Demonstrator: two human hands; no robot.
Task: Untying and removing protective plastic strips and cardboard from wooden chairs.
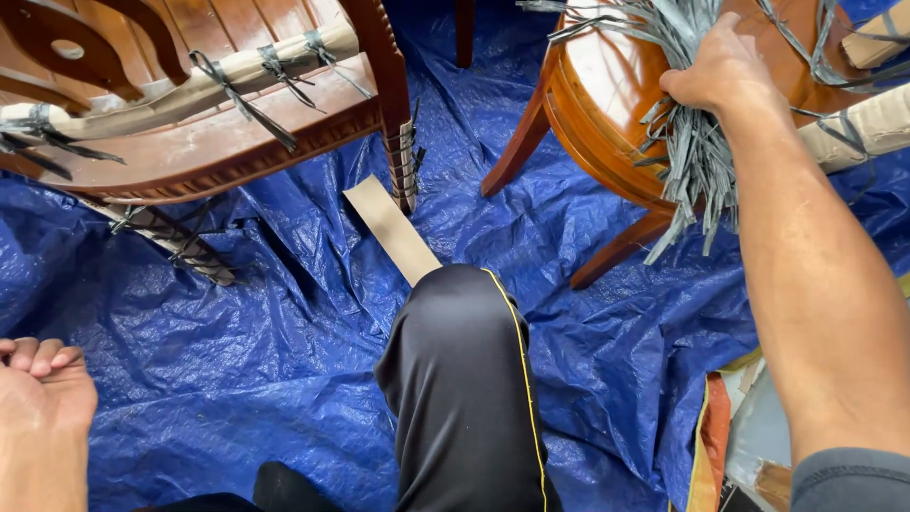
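Observation:
My right hand (pixel 722 68) reaches up to the right and grips a bundle of grey plastic strips (pixel 697 152) that lies on the seat of a brown wooden chair (pixel 597 95); the strips hang over the seat's edge. My left hand (pixel 40 384) rests at the lower left on the blue tarpaulin (pixel 246 322), fingers curled shut with nothing in them. My knee in black trousers (pixel 464 379) sits in the middle.
A second wooden chair (pixel 209 123) stands at the upper left, its parts wrapped in cardboard and tied with grey strips. A cardboard strip (pixel 391 228) lies by its leg. Scraps of cardboard and paper (pixel 739 446) lie at the lower right.

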